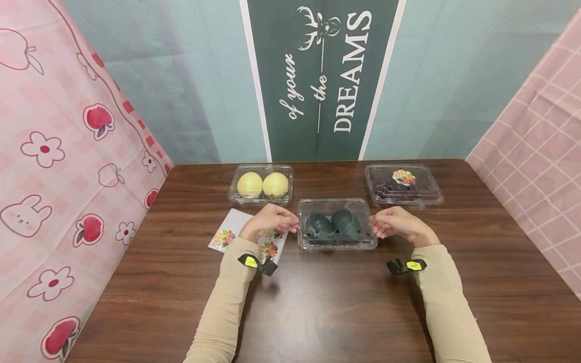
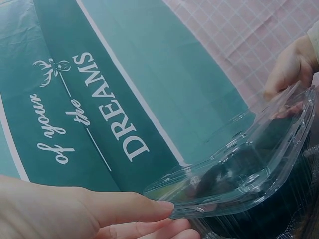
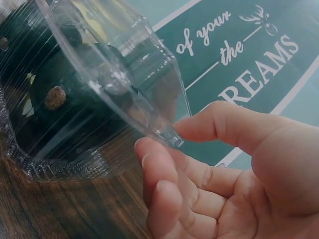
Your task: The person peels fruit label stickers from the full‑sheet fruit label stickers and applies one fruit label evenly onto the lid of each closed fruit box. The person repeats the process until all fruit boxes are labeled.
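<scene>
I see two rounded, dark green fruits (image 1: pixel 346 223) through the glossy, ribbed clear box (image 1: pixel 338 246). The left grip (image 1: pixel 270 220) and right grip (image 1: pixel 401 223) pinch its rim at opposite ends.

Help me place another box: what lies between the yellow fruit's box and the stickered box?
Bare tabletop, seen in the head view. The clear box of dark fruit, held between the left hand and right hand, is in front of that stretch.
</scene>
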Available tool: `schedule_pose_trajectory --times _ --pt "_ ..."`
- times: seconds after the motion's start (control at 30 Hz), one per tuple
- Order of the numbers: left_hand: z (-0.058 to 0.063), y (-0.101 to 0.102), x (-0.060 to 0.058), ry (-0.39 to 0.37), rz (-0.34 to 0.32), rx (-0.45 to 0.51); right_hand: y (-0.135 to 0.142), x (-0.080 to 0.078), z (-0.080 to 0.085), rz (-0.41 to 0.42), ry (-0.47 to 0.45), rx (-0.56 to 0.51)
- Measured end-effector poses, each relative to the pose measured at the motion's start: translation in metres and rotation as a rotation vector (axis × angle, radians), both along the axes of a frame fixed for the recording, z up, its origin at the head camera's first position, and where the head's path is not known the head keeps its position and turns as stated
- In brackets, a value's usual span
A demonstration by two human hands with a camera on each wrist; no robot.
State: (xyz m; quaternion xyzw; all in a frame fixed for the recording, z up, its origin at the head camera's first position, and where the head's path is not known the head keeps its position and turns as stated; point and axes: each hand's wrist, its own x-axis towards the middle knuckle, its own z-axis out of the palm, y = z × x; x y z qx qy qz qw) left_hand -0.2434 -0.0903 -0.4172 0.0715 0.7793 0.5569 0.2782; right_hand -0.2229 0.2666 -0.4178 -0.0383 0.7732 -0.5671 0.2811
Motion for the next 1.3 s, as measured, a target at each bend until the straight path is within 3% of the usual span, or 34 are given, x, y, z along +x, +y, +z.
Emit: schedule_pose_trajectory --times 0.4,0.8,0.9,1.13,1.3 --pt "0.001 -0.001 0.0 0.019 -0.007 -0.013 0.001 0.0 0.001 0.016 0.015 0.004" --pt "0.005 -0.011 0.0 0.091 0.033 -0.051 0.0 0.004 0.008 -0.047 0.045 0.002" --pt "0.005 -0.015 -0.001 0.113 0.062 -0.092 -0.002 0.003 0.008 -0.065 0.067 0.009" --pt "0.009 -0.028 -0.001 0.252 0.091 -0.293 -0.005 0.003 0.01 -0.123 0.136 0.044" --pt "0.013 -0.041 -0.001 0.267 0.14 -0.4 -0.008 0.005 0.015 -0.153 0.187 0.11"
